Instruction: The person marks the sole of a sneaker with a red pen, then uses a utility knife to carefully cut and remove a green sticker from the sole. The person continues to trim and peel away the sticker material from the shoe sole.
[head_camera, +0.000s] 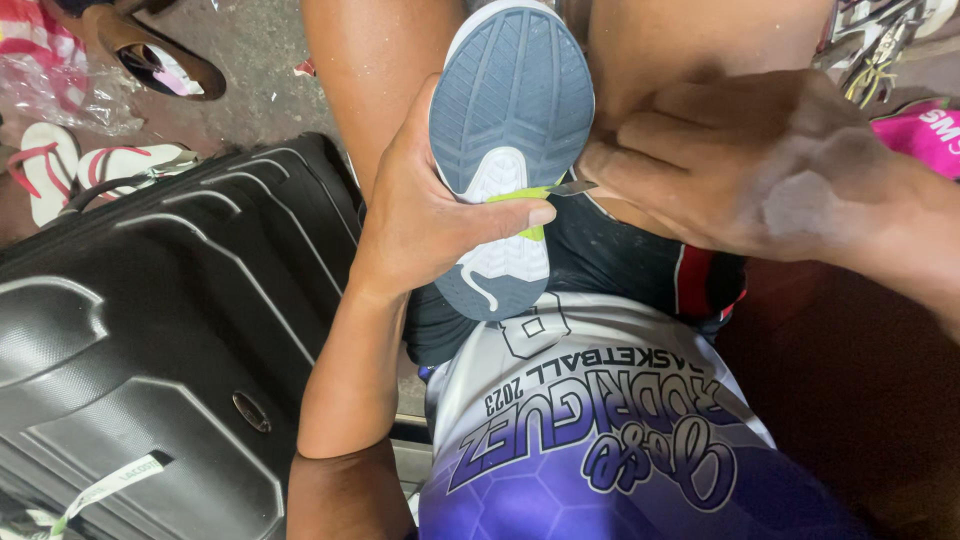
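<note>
suitcase (170, 330) blocks left, floor (260, 60) free

A grey concrete floor (262, 60) is carrying a black suitcase (150, 330), white flip-flops (70, 170) (red straps) and a brown shoe (150, 50).

At our left we see a large black hard-shell suitcase (150, 340) with ribbed panels lying on the grey concrete floor (260, 60). Beyond it lie a pair of white flip-flops with red straps (70, 170), a brown leather sandal (150, 50) and a crumpled clear plastic bag (60, 95). A bright pink fabric item (925, 135) shows at far right.
</note>
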